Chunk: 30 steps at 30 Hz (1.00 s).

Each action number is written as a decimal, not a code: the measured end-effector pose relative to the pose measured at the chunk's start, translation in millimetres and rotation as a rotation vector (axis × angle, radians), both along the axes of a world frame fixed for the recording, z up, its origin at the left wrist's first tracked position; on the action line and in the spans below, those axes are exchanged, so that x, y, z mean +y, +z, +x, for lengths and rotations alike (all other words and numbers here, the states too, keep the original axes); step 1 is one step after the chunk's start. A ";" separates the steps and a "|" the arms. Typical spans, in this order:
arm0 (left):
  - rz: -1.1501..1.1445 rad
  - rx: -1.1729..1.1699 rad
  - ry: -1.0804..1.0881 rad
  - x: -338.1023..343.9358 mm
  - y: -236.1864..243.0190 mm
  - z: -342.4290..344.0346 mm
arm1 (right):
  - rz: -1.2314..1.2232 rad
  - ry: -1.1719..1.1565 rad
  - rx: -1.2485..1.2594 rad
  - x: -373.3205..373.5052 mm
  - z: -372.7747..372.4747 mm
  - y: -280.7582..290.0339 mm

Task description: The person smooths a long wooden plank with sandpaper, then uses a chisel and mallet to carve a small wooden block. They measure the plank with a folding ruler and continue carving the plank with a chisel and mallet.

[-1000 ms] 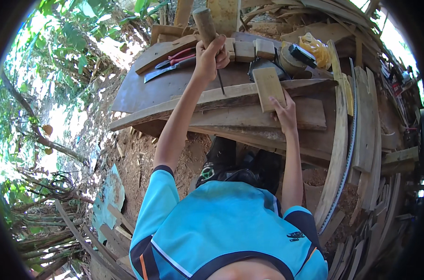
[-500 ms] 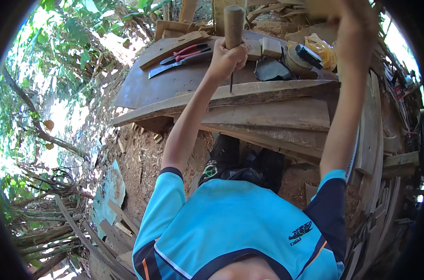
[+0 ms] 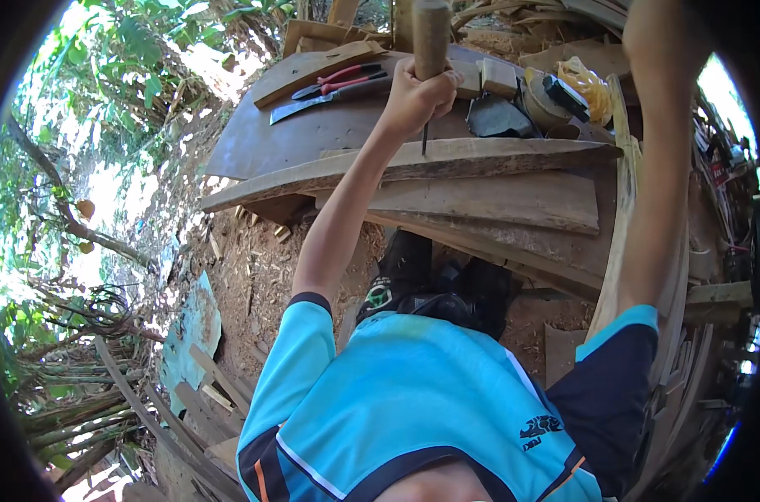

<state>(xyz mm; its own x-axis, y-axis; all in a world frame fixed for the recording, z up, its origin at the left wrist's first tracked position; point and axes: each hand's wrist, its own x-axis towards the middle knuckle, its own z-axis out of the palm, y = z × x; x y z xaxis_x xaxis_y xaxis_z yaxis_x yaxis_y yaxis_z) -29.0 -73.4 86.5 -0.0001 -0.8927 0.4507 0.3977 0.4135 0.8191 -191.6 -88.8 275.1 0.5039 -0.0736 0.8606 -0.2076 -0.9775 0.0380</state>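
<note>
My left hand (image 3: 419,99) is closed round the wooden handle of a chisel (image 3: 431,38). The chisel stands nearly upright, its thin metal blade touching the upper edge of a long, slightly curved wooden board (image 3: 514,157). My right hand (image 3: 660,33) is raised at the top right, blurred and cut off by the dark rim. Its fingers, and anything in them, cannot be made out. Beyond the board on the worktable (image 3: 254,142) lie red-handled pliers (image 3: 350,82) and a flat blade with a dark handle (image 3: 304,109).
More planks (image 3: 497,201) lie under the board on the near side. A dark stone-like block (image 3: 498,117), a roll of tape (image 3: 547,105) and a yellow plastic bag (image 3: 587,88) sit at the table's right. Long boards (image 3: 626,192) lean there; scrap wood (image 3: 221,385) lies at lower left.
My right arm has swung up and to the right; the blurred wooden thing by that hand is out of view. My left hand and the chisel appear slightly higher and further right.
</note>
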 end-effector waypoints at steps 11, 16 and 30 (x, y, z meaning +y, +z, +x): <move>-0.036 0.047 0.243 26.9 -11.7 3.4 | 0.791 -0.005 -0.478 70.3 -38.6 -102.2; -0.024 0.509 0.329 25.3 -36.5 47.2 | 1.367 -0.126 -0.647 98.8 -70.0 -238.2; -0.180 0.353 0.536 53.7 -25.5 18.4 | 1.644 -0.109 -0.844 142.0 -79.2 -299.0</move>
<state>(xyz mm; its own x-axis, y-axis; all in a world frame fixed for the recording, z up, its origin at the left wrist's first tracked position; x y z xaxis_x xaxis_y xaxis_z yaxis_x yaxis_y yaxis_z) -10.6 -19.6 61.0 0.5975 -0.6390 0.4844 0.3310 0.7468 0.5768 -270.7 53.2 -23.9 -0.0329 -0.9931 -0.1125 0.2789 0.0990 -0.9552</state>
